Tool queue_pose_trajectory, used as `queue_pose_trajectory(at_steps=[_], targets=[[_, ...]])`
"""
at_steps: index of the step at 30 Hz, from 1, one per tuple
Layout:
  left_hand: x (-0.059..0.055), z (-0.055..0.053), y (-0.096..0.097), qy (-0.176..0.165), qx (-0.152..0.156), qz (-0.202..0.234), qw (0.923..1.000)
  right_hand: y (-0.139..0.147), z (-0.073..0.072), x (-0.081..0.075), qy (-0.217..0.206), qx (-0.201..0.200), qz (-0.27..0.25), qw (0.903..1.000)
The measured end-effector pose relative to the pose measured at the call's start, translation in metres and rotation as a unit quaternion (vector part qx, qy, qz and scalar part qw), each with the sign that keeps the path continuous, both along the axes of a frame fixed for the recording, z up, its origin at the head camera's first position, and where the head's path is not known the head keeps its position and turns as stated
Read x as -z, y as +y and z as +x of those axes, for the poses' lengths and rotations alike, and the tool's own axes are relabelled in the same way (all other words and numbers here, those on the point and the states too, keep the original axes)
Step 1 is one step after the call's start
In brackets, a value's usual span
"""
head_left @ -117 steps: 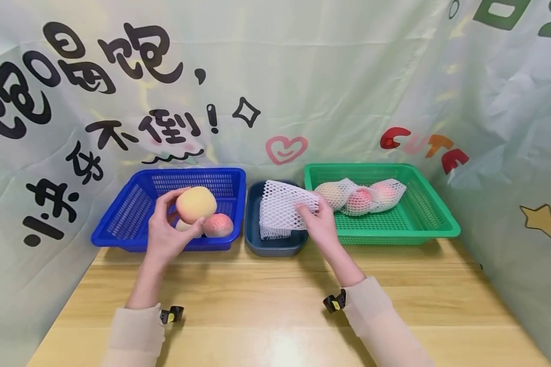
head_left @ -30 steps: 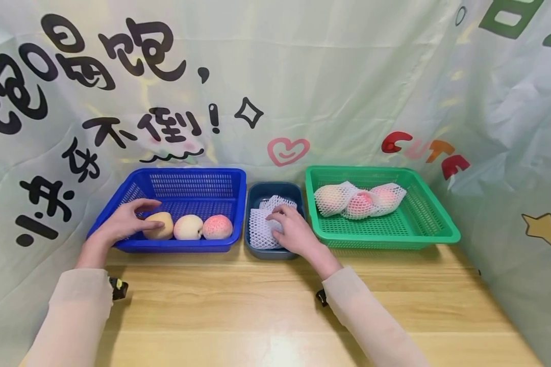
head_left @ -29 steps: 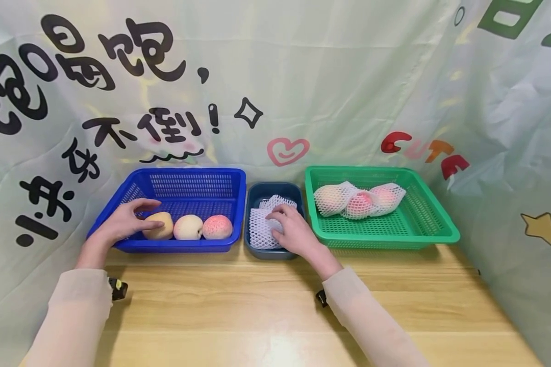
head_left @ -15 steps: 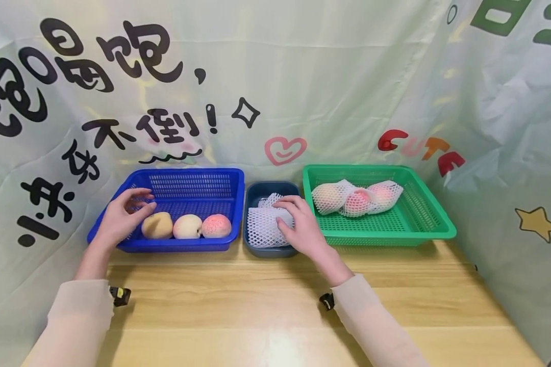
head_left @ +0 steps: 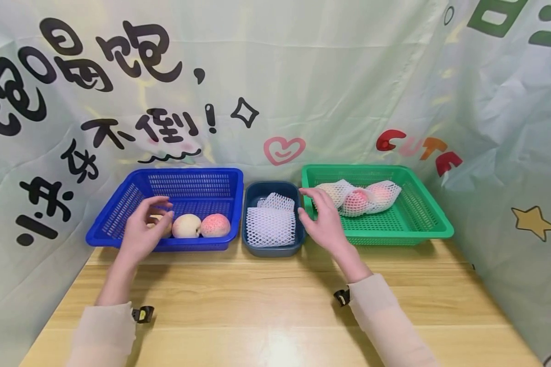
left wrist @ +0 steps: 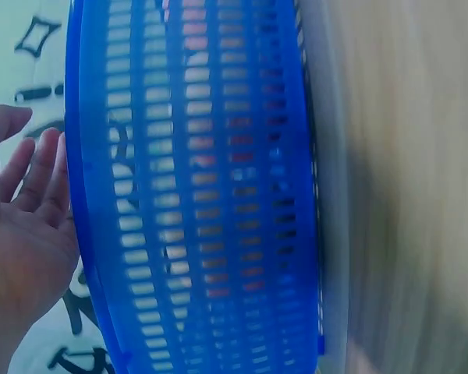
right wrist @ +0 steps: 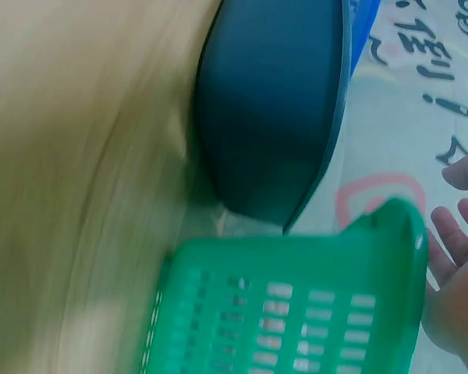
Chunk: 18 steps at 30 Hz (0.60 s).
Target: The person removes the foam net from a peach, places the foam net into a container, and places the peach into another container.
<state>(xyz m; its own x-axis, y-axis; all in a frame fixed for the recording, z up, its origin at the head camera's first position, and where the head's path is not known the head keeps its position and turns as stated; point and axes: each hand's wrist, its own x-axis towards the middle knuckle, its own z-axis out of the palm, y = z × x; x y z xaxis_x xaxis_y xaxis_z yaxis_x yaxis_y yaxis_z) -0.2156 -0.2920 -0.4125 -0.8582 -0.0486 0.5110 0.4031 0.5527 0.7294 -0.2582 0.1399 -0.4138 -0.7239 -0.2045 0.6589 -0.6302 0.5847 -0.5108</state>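
Note:
In the head view, my left hand (head_left: 144,229) is over the near left part of the blue basket (head_left: 206,191), fingers loosely bent and nothing in its grip. It partly covers a yellow peach (head_left: 167,229). A pale peach (head_left: 186,226) and a speckled red peach (head_left: 216,225) lie beside that one in a row. White foam net sleeves (head_left: 271,228) lie in a small dark blue tub (head_left: 275,252). My right hand (head_left: 325,224) hovers at the tub's right side, overlapping the green basket (head_left: 395,234), thumb and fingers apart and holding nothing.
Inside the green basket lie a netted pale peach (head_left: 329,191), a netted red peach (head_left: 355,202) and another netted peach (head_left: 382,195). The three containers stand side by side on a wooden table (head_left: 257,306), against a printed cloth backdrop (head_left: 349,102).
Earlier, my left hand held up the yellow peach and my right a net sleeve; both now lie in their containers. In the last half second, both hands have moved right, the right leaving the sleeves.

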Motion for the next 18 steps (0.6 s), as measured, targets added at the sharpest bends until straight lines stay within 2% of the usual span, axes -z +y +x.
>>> queue_pose_trajectory(at_steps=[4, 7, 10, 14, 18], targets=[[0.004, 0.006, 0.014, 0.002, 0.036, -0.046, 0.9983, 0.019, -0.007, -0.002, -0.019, 0.022, 0.011, 0.9995], [0.007, 0.011, 0.022, 0.009, 0.066, -0.08, 0.9945, 0.035, -0.011, -0.005, -0.053, 0.039, 0.024, 0.9976], [0.009, 0.016, 0.029, 0.0, 0.09, -0.12, 0.9887, 0.052, -0.015, -0.008, -0.093, 0.052, 0.037, 0.9936], [0.012, 0.021, 0.036, -0.022, 0.106, -0.171, 0.9792, 0.074, -0.024, -0.009, -0.122, 0.064, 0.044, 0.9895], [0.015, 0.024, 0.04, -0.025, 0.104, -0.223, 0.9689, 0.097, -0.032, -0.009, -0.137, 0.073, 0.053, 0.9864]])
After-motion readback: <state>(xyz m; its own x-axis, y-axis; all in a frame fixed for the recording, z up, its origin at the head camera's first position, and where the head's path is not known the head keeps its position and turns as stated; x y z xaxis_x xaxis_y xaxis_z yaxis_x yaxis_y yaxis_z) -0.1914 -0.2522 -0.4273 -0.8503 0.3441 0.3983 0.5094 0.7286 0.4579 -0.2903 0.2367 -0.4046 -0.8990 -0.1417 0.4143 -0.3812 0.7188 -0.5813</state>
